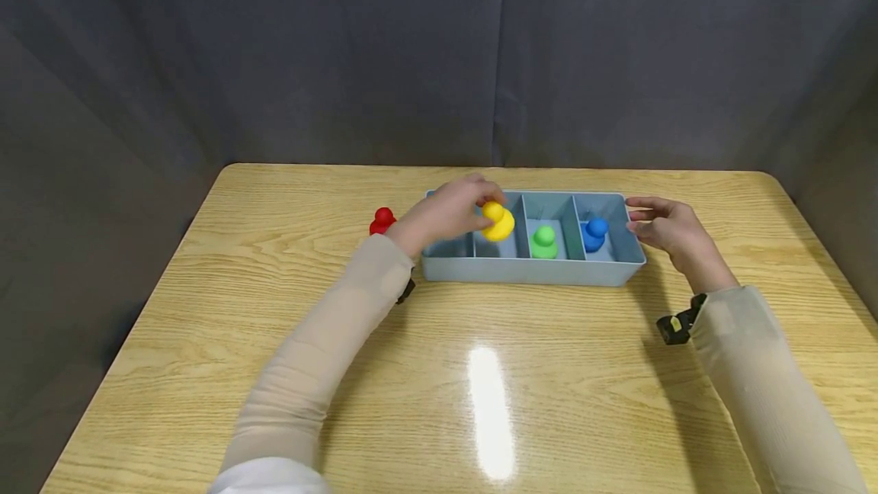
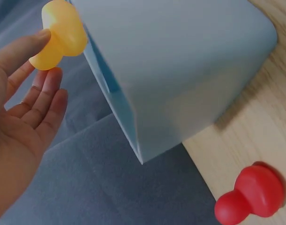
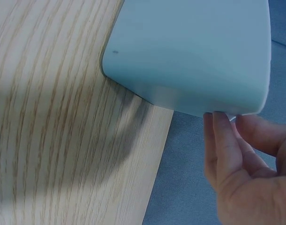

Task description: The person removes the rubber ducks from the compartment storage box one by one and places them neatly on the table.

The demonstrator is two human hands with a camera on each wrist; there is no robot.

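Observation:
My left hand [image 1: 480,208] pinches a yellow peg [image 1: 498,221] just over the second compartment of a long grey-blue tray [image 1: 528,271]. In the left wrist view a fingertip of that hand [image 2: 42,51] presses on the yellow peg [image 2: 58,30] beside the tray's end wall [image 2: 180,70]. A green peg [image 1: 545,242] and a blue peg [image 1: 594,235] stand in the two right compartments. A red peg [image 1: 382,221] lies on the table left of the tray, also in the left wrist view [image 2: 251,194]. My right hand [image 1: 634,218] touches the tray's right end with relaxed fingers [image 3: 222,140].
The wooden table [image 1: 480,372] has rounded corners and a grey curtain behind it. The tray [image 3: 194,51] sits near the far middle. A wide stretch of tabletop lies between the tray and me.

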